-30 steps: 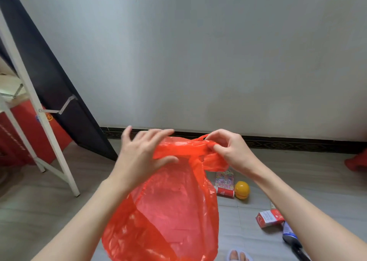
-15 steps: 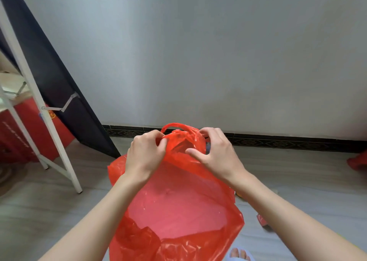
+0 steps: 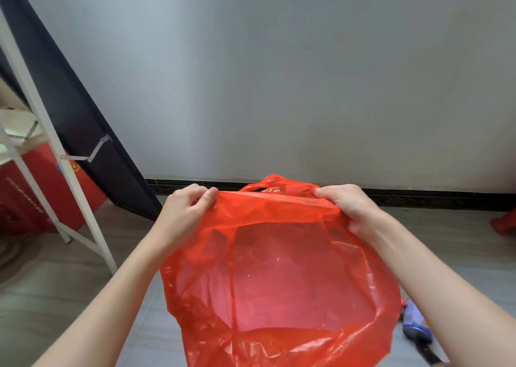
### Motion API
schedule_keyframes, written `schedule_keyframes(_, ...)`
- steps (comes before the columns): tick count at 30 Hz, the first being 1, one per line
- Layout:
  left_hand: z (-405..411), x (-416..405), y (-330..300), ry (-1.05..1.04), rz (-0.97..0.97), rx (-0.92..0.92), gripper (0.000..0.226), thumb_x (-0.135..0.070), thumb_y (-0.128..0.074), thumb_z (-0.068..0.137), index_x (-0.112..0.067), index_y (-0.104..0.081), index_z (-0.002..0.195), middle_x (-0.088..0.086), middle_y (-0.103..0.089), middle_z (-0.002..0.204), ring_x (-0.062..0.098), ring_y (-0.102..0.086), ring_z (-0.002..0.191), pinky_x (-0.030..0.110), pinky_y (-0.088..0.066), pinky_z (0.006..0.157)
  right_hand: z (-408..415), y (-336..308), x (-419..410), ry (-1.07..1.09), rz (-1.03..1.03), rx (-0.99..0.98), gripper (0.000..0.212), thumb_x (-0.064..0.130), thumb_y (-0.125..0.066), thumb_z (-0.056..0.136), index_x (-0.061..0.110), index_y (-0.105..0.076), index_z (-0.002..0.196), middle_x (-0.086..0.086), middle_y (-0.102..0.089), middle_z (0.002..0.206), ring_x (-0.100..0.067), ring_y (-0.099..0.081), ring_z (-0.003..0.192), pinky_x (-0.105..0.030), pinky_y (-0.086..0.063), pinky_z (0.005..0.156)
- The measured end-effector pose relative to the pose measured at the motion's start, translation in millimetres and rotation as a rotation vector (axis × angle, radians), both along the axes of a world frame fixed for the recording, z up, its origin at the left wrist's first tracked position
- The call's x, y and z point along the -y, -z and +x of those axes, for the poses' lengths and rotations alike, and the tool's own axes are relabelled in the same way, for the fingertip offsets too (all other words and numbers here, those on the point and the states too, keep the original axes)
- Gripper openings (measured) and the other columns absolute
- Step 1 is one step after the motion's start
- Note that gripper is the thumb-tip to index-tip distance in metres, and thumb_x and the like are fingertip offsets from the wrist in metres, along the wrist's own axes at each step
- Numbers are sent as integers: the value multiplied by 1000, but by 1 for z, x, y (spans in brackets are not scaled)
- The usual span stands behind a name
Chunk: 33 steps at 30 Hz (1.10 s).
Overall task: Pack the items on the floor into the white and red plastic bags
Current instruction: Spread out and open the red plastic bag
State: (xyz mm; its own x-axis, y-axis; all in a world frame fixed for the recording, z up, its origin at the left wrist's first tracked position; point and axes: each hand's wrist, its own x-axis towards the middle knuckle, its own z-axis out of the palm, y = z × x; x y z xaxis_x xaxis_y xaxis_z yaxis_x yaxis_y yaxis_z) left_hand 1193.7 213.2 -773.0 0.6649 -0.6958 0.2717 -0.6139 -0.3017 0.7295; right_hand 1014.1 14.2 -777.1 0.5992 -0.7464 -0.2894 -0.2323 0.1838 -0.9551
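A translucent red plastic bag (image 3: 279, 277) hangs in front of me, stretched wide between both hands. My left hand (image 3: 185, 210) pinches the bag's top edge on the left. On the right, my right hand (image 3: 349, 207) grips the top edge. One bag handle (image 3: 268, 183) sticks up between the hands. The bag hides most of the floor items. Only a white and blue bottle (image 3: 416, 322) shows on the floor by my right forearm.
A white metal frame (image 3: 64, 160) with a dark panel (image 3: 83, 121) leans at the left, a red object (image 3: 36, 188) behind it. A grey wall with dark skirting (image 3: 418, 196) stands ahead. Something red (image 3: 505, 223) lies at the right edge. The floor is grey tile.
My hands have moved apart, pulling the bag's top edge wide. A second ago the bag was bunched and a yellow ball and small boxes showed on the floor; the bag hides them now.
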Motion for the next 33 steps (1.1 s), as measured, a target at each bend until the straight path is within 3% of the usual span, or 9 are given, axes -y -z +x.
schedule_keyframes(4,3,0,3,-17,8,-10,44,-31,-49,94,-1,-55,62,16,-50,62,17,-44,60,33,-32,61,-1,4,1,-54,-89,8,8,23,-66,83,15,-68,83,-6,-66,76,-12,-57,61,-20,-46,56)
schedule_keyframes(9,11,-1,11,-116,-2,-175,44,-34,-53,91,-13,-57,54,-5,-49,47,14,-42,53,31,-31,55,2,6,-6,-318,-617,-44,3,33,-70,79,33,-67,79,8,-65,91,8,-56,75,-15,-41,75)
schedule_keyframes(12,17,-3,15,-134,21,-243,35,-37,-58,88,-15,-67,61,-9,-59,50,13,-54,60,30,-39,60,2,8,-9,-430,-724,-179,14,33,-70,78,37,-66,65,12,-68,81,0,-59,78,-26,-45,80)
schedule_keyframes(16,21,-5,33,-148,262,275,42,-57,-50,79,-25,-66,100,-2,-62,91,23,-59,95,38,-45,81,-1,9,-10,-413,-546,8,22,16,-61,87,22,-68,67,6,-66,61,-1,-58,59,-18,-47,66)
schedule_keyframes(18,10,-1,35,22,153,445,61,-63,-41,76,-22,-57,119,1,-59,111,21,-53,106,38,-41,88,0,11,-12,-379,-461,69,22,11,-58,89,17,-66,69,3,-62,57,0,-54,52,-13,-44,57)
schedule_keyframes(21,-21,12,36,333,72,527,55,-58,-48,79,-24,-50,123,-2,-57,117,10,-51,105,23,-40,89,6,14,-16,-386,-418,56,24,14,-57,90,16,-64,68,6,-58,56,2,-49,48,-13,-40,52)
schedule_keyframes(25,-43,24,40,359,-13,326,18,-31,-44,89,-28,-58,100,-4,-63,94,5,-54,85,18,-42,75,14,14,-20,-396,-454,3,27,18,-55,92,17,-62,66,6,-56,56,-1,-45,50,-16,-36,51)
schedule_keyframes(28,-39,28,38,267,-80,196,17,-3,-51,89,-14,-64,87,-1,-64,81,3,-55,77,11,-39,69,18,18,-17,-329,-617,-95,26,24,-55,91,24,-63,66,8,-61,66,-1,-51,62,-22,-40,65)
schedule_keyframes(33,-37,33,31,120,-76,29,22,1,-44,91,-15,-58,85,-10,-56,69,-6,-51,64,8,-36,59,22,25,-17,-283,-705,-105,19,43,-58,86,28,-61,97,4,-62,90,-6,-54,80,-25,-42,78)
